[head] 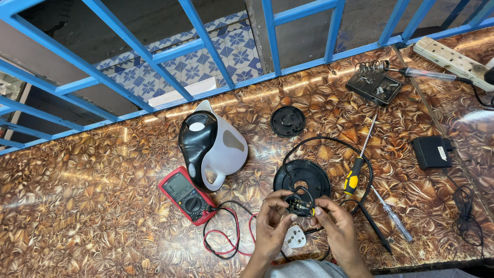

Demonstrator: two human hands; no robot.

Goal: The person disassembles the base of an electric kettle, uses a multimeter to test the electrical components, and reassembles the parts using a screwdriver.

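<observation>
Both hands meet near the table's front edge around a small black connector part (300, 205) with metal contacts and a yellow bit. My left hand (271, 222) pinches its left side, my right hand (337, 226) its right side. A black cable runs from the part up around the round black kettle base (302, 177) just behind it. A white plug (295, 237) lies under my hands. The white and black electric kettle (212, 144) lies on its side to the left.
A red multimeter (186, 195) with red and black leads lies left of my hands. A yellow-handled screwdriver (355, 167), a clear tester screwdriver (393, 217), a round black disc (287, 121), a soldering iron stand (374, 85), a black adapter (432, 151) and a white power strip (453, 61) lie around. Blue railing lines the far edge.
</observation>
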